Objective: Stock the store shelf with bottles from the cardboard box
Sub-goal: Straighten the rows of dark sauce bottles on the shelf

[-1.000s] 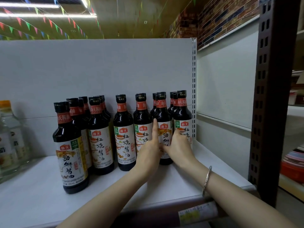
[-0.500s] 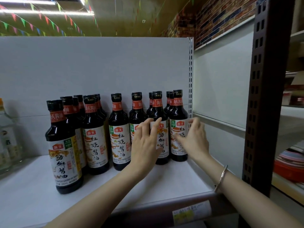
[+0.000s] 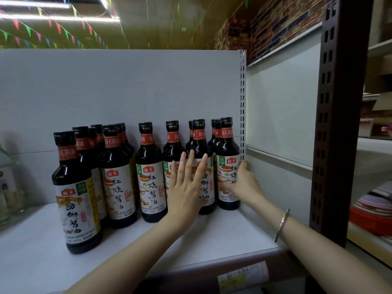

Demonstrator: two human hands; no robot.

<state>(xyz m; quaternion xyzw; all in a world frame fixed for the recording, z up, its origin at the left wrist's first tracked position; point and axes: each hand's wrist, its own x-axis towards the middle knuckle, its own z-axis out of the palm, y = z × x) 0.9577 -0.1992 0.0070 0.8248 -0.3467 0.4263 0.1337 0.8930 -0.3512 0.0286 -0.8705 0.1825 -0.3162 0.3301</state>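
— Dark glass bottles (image 3: pixel 149 172) with orange neck bands and white labels stand upright in rows on the white shelf (image 3: pixel 222 236), backed by a grey panel (image 3: pixel 118 85). Where are the hands?

— Both at the right-hand end. The right hand (image 3: pixel 241 183) wraps the end bottle (image 3: pixel 228 164), the one next to the perforated white upright (image 3: pixel 242 102). Fingers curl round its right side; thumb lies across the label.

— And the left?

— The left hand (image 3: pixel 185 187) is raised flat, fingers straight and slightly spread, in front of the two bottles just left of the end one. Whether the fingertips touch the labels, cannot tell.

— Anything on the wrists?

— A silver bracelet (image 3: pixel 281 224) on the right wrist.

— The rest of the row?

— One bottle (image 3: pixel 77 192) stands forward of the others, near the left. Further left, clear bottles (image 3: pixel 6 183) at the frame edge, blurred.

— The cardboard box?

— Out of view.

— Surroundings?

— A dark brown slotted post (image 3: pixel 339 115) at right, with stacked coloured goods (image 3: pixel 373 206) beyond it. A price tag (image 3: pixel 244 276) on the shelf's front lip. Brick wall (image 3: pixel 282 24) and coloured bunting (image 3: pixel 53 35) overhead.
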